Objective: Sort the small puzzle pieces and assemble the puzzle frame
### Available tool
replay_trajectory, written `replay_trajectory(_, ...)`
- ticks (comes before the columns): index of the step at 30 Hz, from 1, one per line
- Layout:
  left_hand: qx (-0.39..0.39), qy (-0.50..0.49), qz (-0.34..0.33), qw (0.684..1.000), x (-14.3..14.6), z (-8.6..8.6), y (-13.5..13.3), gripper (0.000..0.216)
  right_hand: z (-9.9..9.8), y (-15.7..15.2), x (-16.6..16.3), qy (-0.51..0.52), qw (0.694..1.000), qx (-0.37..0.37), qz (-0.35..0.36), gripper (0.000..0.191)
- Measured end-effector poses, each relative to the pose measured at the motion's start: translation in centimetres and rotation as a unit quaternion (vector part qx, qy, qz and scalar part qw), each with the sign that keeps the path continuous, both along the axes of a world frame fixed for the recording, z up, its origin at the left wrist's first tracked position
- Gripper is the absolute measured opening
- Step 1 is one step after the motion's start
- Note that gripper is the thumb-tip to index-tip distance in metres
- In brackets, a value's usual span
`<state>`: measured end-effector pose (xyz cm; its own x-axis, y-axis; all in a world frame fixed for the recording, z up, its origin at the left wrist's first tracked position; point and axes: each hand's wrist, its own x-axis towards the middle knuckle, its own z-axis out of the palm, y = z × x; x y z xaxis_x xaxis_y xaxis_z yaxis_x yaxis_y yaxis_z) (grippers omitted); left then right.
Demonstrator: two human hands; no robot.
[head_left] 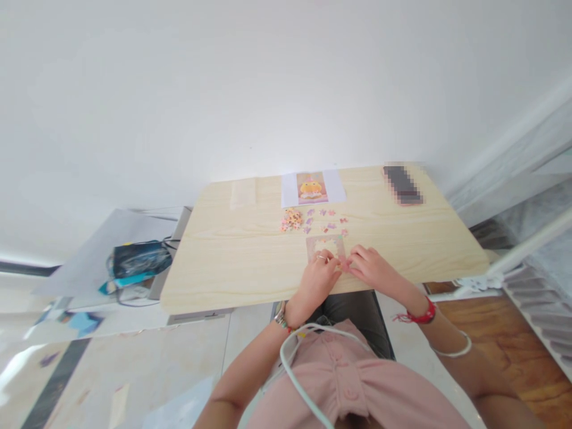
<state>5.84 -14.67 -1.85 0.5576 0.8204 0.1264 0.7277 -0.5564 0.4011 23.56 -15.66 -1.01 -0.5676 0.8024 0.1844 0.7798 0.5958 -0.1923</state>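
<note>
A partly joined jigsaw puzzle (313,242) lies near the table's front edge, its border pieces set around a paler middle. My left hand (318,277) rests over its lower left, fingers bent and closed; what they hold, if anything, is hidden. At the lower right corner, my right hand (370,267) pinches a pink jigsaw piece (344,264), and the two hands' fingertips nearly meet there. Behind the puzzle, several loose jigsaw pieces (331,226) are spread out. A heap of mixed jigsaw pieces (292,220) sits to their left.
A sheet with a printed picture (312,188) of a yellow figure lies at the back of the wooden table (223,256). A phone (403,185) is at the back right, a clear plastic sleeve (243,193) at the back left. A white cable (286,357) loops before my body.
</note>
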Motion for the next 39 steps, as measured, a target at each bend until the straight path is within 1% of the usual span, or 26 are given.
replay_trajectory(7, -0.005, 0.03, -0.008, 1.0, -0.1, -0.3, -0.5, 0.009, -1.0, -0.5, 0.0, -0.021, 1.0, 0.014, 0.011, 0.02)
replay_trajectory(15, -0.002, 0.034, 0.008, 0.999, 0.1, -0.9, -0.7, 0.01, -1.7, -0.5, 0.0, -0.038, 0.999, 0.033, 0.008, 0.019)
replay_trajectory(25, -0.002, 0.04, 0.021, 0.999, 0.3, -0.9, -1.1, 0.01, -1.8, -0.6, 0.1, -0.054, 0.998, 0.04, 0.004, 0.022)
replay_trajectory(35, -0.009, 0.044, 0.026, 0.999, 0.5, -0.9, -1.2, 0.009, -1.8, -0.7, 0.1, -0.012, 1.0, 0.027, 0.0, 0.023)
replay_trajectory(39, -0.003, 0.029, 0.034, 0.999, 0.0, -0.5, -1.0, 0.01, -1.7, -0.8, -0.1, 0.011, 1.0, 0.023, -0.01, 0.025)
